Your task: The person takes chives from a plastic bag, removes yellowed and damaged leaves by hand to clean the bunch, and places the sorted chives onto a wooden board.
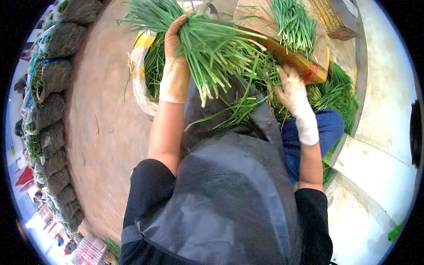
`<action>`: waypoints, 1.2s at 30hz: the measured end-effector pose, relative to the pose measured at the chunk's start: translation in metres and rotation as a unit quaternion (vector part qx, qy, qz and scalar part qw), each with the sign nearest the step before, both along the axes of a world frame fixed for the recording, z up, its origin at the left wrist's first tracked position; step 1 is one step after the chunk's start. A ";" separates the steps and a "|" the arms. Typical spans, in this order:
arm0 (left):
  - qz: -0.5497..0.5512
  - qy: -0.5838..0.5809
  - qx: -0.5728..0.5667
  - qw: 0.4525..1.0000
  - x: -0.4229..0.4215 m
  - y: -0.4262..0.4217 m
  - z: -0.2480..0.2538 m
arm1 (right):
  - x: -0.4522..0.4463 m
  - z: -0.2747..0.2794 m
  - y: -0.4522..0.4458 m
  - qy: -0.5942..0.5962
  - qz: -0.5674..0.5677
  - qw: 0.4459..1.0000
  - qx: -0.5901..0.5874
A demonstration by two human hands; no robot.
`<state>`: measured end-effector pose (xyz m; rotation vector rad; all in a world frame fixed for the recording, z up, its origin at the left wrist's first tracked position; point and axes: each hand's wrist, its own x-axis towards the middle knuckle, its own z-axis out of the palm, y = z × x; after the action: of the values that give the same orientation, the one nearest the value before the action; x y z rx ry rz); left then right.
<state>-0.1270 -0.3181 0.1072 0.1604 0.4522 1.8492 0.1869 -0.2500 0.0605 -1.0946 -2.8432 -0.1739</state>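
Note:
A large bunch of long green stalks is held up by my left hand, gloved, its fingers wrapped round the leaves, pale cut ends pointing down and right. My right hand, in a pale glove, reaches beside the edge of a wooden board and the loose greens under it; what its fingers hold, if anything, is too blurred to tell. On the board lies another bunch of stalks. Some loose stalks rest on my dark apron.
A plastic bag with greens stands left of the held bunch. More greens are piled right of the board. Stacked wooden pieces sit at the upper right. Packed bundles line the far left. A pale ledge runs along the right.

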 end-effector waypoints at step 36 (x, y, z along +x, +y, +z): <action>0.157 0.112 -0.119 0.974 -0.039 0.006 -0.012 | -0.017 0.046 -0.023 0.438 0.092 0.815 -0.368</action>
<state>-0.1656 -0.3119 0.0949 0.1417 0.8941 2.0748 0.1702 -0.2728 0.1061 -0.6526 -2.0860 1.2023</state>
